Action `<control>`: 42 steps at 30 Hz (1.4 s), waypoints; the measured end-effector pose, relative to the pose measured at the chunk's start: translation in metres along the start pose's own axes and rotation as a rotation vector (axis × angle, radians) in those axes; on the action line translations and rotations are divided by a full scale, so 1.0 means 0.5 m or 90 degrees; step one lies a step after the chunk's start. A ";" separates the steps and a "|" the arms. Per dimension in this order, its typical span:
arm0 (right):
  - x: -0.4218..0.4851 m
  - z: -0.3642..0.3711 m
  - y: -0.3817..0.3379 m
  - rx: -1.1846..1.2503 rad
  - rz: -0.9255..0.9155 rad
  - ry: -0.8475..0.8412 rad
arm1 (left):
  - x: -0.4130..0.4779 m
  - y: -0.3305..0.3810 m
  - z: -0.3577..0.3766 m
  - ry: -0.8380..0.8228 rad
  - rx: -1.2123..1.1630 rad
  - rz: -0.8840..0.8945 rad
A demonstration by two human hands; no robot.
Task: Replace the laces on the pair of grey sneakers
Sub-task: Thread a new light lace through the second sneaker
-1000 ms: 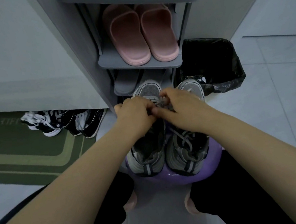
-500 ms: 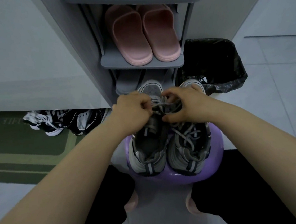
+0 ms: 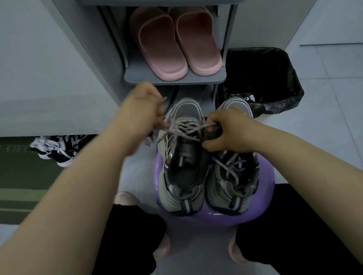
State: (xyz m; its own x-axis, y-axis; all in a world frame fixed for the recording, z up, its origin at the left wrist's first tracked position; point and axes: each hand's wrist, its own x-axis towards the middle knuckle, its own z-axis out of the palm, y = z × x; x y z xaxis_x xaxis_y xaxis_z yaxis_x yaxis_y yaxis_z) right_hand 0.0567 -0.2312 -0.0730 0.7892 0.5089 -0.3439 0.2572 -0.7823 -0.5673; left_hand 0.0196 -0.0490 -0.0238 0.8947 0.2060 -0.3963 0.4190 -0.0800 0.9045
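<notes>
Shoe rack [image 3: 170, 82]: grey, with flat smooth shelves; stands just beyond the stool.
Bin [image 3: 280, 72]: square, lined with a crinkled glossy black bag, on the tiled floor [image 3: 341, 122] right of the rack.
Purple stool [image 3: 269, 208]: rounded glossy seat between the person's knees.
Grey sneakers [image 3: 182, 201]: side by side on the stool, mesh toes towards the rack, ribbed heels nearest.
Left sneaker [image 3: 184, 157]: tongue bared, lace loose over the forefoot.
Right sneaker [image 3: 233, 176]: laced criss-cross.
Pink slippers [image 3: 176, 47]: smooth moulded pair on a rack shelf.
Left hand [image 3: 145, 112]: blurred, fingers curled, pinching one lace end beside the left sneaker's toe.
Right hand [image 3: 226, 130]: fingers curled round the other lace strands.
Lace [image 3: 184, 130]: pale round cord, stretched between both hands.
</notes>
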 end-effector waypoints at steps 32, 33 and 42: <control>-0.012 0.010 -0.006 0.057 -0.021 0.003 | -0.035 0.037 -0.044 -0.246 0.745 0.022; -0.013 0.009 -0.007 0.056 -0.023 0.003 | -0.037 0.043 -0.063 -0.282 0.733 -0.014; -0.015 0.012 -0.009 0.059 -0.034 0.004 | -0.034 0.050 -0.096 -0.391 0.837 -0.155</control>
State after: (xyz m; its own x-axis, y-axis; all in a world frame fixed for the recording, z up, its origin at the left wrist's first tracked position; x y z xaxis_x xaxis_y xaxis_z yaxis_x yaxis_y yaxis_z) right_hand 0.0463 -0.2295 -0.0723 0.7791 0.5463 -0.3075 0.2462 -0.7177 -0.6514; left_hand 0.0077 -0.0079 0.0133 0.5660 -0.0673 -0.8217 0.1008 -0.9835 0.1500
